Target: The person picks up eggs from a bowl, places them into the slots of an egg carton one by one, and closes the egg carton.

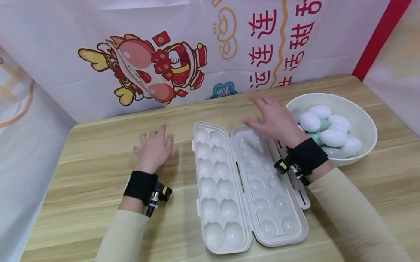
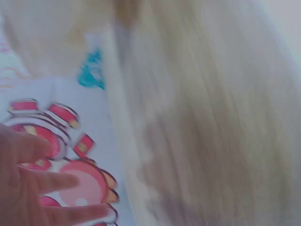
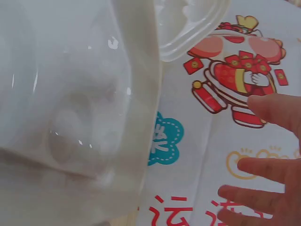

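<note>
The open egg tray lay nearest you on the tabletop, every cup bare. Your right hand hovered over its clear lid's far end, fingers spread, grip on nothing — a careless sweep toward the bowl just beside it could, I judge, knock the eggs about or nudge the light tray askew. Your left hand rested palm-down left of the tray, fingers loosely splayed.

White egg tray; white, pale-green eggs; white bowl.
</note>
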The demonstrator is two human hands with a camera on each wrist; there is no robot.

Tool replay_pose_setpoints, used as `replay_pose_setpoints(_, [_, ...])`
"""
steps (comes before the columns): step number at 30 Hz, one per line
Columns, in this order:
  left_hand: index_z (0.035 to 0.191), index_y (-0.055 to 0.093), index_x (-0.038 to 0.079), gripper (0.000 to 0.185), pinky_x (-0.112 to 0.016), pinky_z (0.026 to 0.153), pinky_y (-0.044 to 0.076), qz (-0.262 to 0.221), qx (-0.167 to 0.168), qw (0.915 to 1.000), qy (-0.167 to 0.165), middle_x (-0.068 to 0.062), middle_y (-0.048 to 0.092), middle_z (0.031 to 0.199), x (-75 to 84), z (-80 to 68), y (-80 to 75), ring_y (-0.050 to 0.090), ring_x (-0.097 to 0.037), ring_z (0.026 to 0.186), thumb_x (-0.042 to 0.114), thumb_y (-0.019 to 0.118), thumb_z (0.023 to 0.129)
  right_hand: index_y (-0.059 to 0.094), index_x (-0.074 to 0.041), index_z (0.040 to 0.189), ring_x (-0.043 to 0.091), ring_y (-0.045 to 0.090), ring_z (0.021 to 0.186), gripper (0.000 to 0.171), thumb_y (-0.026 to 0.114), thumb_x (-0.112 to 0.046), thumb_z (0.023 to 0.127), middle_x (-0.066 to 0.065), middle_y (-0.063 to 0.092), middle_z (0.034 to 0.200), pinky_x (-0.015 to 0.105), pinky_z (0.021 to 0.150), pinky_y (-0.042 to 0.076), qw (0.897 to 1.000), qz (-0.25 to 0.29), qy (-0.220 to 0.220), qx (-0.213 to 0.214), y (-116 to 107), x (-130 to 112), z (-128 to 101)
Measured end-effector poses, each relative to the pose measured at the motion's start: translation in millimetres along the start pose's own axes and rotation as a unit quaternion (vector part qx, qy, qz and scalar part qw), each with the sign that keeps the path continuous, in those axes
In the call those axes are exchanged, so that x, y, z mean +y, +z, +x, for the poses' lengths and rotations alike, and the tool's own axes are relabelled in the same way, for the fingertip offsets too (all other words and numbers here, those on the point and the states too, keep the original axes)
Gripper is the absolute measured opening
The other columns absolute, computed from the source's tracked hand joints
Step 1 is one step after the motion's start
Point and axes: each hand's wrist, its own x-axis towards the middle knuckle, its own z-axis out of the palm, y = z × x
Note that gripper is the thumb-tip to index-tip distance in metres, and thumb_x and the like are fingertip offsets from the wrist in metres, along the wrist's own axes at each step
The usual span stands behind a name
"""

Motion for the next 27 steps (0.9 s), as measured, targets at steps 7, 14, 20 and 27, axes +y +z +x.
replay_pose_setpoints(7, [0.15, 0.026, -0.001, 0.059, -0.066, 0.093, 0.04, -0.042, -0.074, 0.9933, 0.078, -0.025, 0.056, 0.129, 8.6, -30.8, -0.5, 0.051, -0.045, 0.118, 0.038, 0.025, 0.106, 0.054, 0.002, 0.13, 0.035, 0.057, 0.111, 0.043, 0.062, -0.022, 0.095, 0.021, 0.06, 0.123, 0.05, 0.091, 0.048, 0.996, 0.072, -0.054, 0.021, -13.6, 0.3, -7.4])
replay_pose_setpoints(14, [0.155, 0.001, 0.007, 0.066, -0.05, 0.091, 0.049, -0.272, -0.188, 0.9402, 0.081, -0.013, 0.069, 0.096, 18.6, -46.9, 13.0, 0.065, -0.031, 0.09, 0.041, 0.028, 0.106, 0.061, 0.002, 0.118, 0.031, 0.064, 0.09, 0.031, 0.06, -0.02, 0.096, 0.017, 0.069, 0.098, 0.046, 0.073, 0.053, 0.997, 0.062, -0.002, 0.047, -22.7, 8.2, -26.8])
replay_pose_setpoints(20, [0.154, -0.013, 0.02, 0.072, -0.047, 0.081, 0.056, -0.422, -0.243, 0.8678, 0.098, -0.024, 0.063, 0.113, 17.1, -58.7, 24.9, 0.066, -0.033, 0.089, 0.026, 0.04, 0.105, 0.067, 0.002, 0.107, 0.03, 0.066, 0.075, 0.024, 0.06, -0.016, 0.094, 0.017, 0.07, 0.088, 0.042, 0.062, 0.05, 0.989, 0.064, 0.014, 0.131, -35.1, 13.7, -42.7])
replay_pose_setpoints(27, [0.156, -0.001, 0.017, 0.065, -0.043, 0.077, 0.058, -0.454, -0.222, 0.8574, 0.097, -0.027, 0.061, 0.115, 17.7, -64.9, 28.7, 0.066, -0.032, 0.087, 0.014, 0.04, 0.104, 0.067, 0.001, 0.103, 0.032, 0.063, 0.072, 0.022, 0.061, -0.018, 0.093, 0.019, 0.069, 0.086, 0.039, 0.054, 0.045, 0.988, 0.018, 0.032, 0.15, -58.4, 17.3, -47.4])
